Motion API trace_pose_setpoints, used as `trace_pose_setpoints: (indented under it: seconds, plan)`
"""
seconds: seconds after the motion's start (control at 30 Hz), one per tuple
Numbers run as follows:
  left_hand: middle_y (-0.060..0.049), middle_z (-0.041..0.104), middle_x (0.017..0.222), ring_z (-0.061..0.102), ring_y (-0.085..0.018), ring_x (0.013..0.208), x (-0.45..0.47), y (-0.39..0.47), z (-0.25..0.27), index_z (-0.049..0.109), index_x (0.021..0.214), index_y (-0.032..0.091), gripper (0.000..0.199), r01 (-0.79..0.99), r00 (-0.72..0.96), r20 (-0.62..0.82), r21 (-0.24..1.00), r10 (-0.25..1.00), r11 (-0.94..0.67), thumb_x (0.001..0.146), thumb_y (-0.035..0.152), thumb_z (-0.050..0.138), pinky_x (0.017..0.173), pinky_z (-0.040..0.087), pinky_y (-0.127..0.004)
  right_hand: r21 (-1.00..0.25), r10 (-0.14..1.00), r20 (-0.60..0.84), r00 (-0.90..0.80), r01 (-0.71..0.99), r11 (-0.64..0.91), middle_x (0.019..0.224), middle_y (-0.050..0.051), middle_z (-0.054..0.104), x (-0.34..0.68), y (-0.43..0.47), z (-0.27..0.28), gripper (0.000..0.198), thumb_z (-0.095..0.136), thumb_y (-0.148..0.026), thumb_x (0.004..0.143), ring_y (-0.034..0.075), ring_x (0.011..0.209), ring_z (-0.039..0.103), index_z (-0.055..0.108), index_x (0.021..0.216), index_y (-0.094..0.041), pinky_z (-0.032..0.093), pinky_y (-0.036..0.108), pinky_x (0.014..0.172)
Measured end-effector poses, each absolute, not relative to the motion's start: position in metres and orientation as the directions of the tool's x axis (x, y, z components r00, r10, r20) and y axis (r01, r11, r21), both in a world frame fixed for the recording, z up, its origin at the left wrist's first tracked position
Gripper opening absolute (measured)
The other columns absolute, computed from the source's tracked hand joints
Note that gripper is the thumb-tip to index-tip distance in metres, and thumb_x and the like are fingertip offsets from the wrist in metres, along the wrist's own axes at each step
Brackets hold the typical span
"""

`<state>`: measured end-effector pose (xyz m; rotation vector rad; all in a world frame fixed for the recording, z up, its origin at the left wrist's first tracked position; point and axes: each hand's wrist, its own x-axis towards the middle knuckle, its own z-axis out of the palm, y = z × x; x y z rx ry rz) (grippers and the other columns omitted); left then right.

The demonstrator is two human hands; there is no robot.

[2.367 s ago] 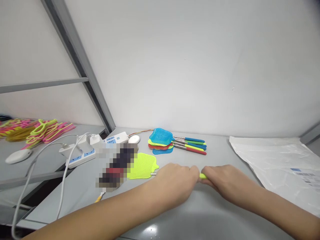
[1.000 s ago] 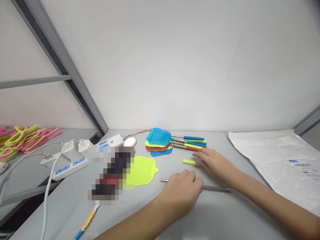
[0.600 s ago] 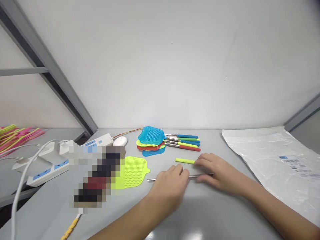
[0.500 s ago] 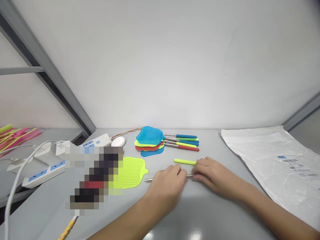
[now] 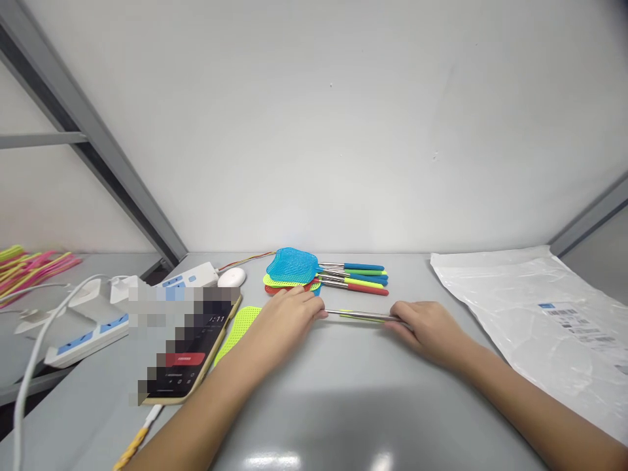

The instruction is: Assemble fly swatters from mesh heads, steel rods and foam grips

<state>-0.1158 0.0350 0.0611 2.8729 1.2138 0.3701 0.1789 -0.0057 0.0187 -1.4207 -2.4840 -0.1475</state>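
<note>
Both hands grip a thin metal telescopic rod (image 5: pixel 366 316), held level just above the grey table. My left hand (image 5: pixel 289 320) is closed around its left end, and my right hand (image 5: pixel 426 329) pinches the right end. Behind the rod, a yellow-green handle sleeve (image 5: pixel 346 311) shows only in part. Under my left hand and forearm lies a yellow-green fly swatter head (image 5: pixel 240 330), mostly covered. Farther back is a pile of assembled fly swatters (image 5: pixel 293 265) with blue, yellow-green and red heads, metal shafts and coloured grips.
A phone (image 5: pixel 196 353), partly blurred out, lies left of my left forearm, with a cable at its lower end. Power strips (image 5: pixel 93 337) and a round white object (image 5: pixel 231 278) are beyond it. A white plastic mailing bag (image 5: pixel 530 314) covers the right side.
My hands have moved farther apart and slightly away from me, the left one going left over the swatter head. A longer stretch of rod now shows between them.
</note>
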Motion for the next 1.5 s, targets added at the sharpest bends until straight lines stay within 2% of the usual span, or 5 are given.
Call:
trace_pose_setpoints:
  seconds: [0.73,0.87,0.97,1.13,1.5]
  plan:
    - [-0.003,0.062,0.073,0.052,-0.018,0.074,-0.094,0.019,0.037,0.061,0.082,0.017,0.027,0.534,0.764,0.367,0.101,0.531,-0.839,0.098,0.028,0.042,0.064,0.032,-0.031,0.102,0.646,0.478,-0.596,0.768,0.633,0.052,-0.004,0.051,0.164,-0.014,0.014,0.034,0.041,-0.034,0.099,0.009,0.044,0.04,0.048,0.069,-0.019,0.022,0.027,0.05]
    - [-0.005,0.063,0.088,0.054,-0.018,0.079,-0.095,0.017,0.043,0.061,0.098,0.019,0.027,0.487,0.622,0.381,0.497,0.684,-0.719,0.098,0.037,0.041,0.071,0.038,-0.032,0.069,0.642,0.521,-0.563,0.777,0.625,0.053,-0.005,0.05,0.164,-0.012,0.013,0.033,0.044,-0.036,0.098,0.009,0.044,0.039,0.047,0.07,-0.019,0.021,0.027,0.05]
    - [-0.006,0.059,0.096,0.055,-0.018,0.083,-0.093,0.018,0.048,0.057,0.108,0.021,0.041,0.184,0.352,0.336,0.89,0.874,-0.416,0.098,0.048,0.028,0.078,0.043,-0.033,0.043,0.645,0.518,-0.562,0.77,0.636,0.054,-0.004,0.049,0.162,-0.014,0.014,0.031,0.045,-0.035,0.097,0.01,0.046,0.039,0.046,0.07,-0.02,0.021,0.027,0.051]
    - [-0.006,0.055,0.09,0.053,-0.016,0.074,-0.089,0.027,0.044,0.058,0.096,0.017,0.053,-0.286,0.269,0.112,0.958,0.957,-0.032,0.092,0.062,0.03,0.068,0.046,-0.03,0.028,0.647,0.482,-0.591,0.748,0.663,0.056,-0.004,0.048,0.158,-0.017,0.013,0.03,0.046,-0.034,0.097,0.01,0.047,0.039,0.045,0.07,-0.02,0.021,0.027,0.052]
    - [0.004,0.03,0.061,0.029,-0.012,0.06,-0.091,0.02,0.04,0.031,0.062,0.019,0.05,0.372,0.428,0.01,0.91,0.904,-0.186,0.095,0.058,0.028,0.055,0.023,-0.027,0.022,0.637,0.5,-0.587,0.744,0.668,0.057,-0.004,0.049,0.165,-0.019,0.011,0.024,0.051,-0.031,0.094,0.01,0.048,0.042,0.048,0.074,-0.02,0.023,0.027,0.051]
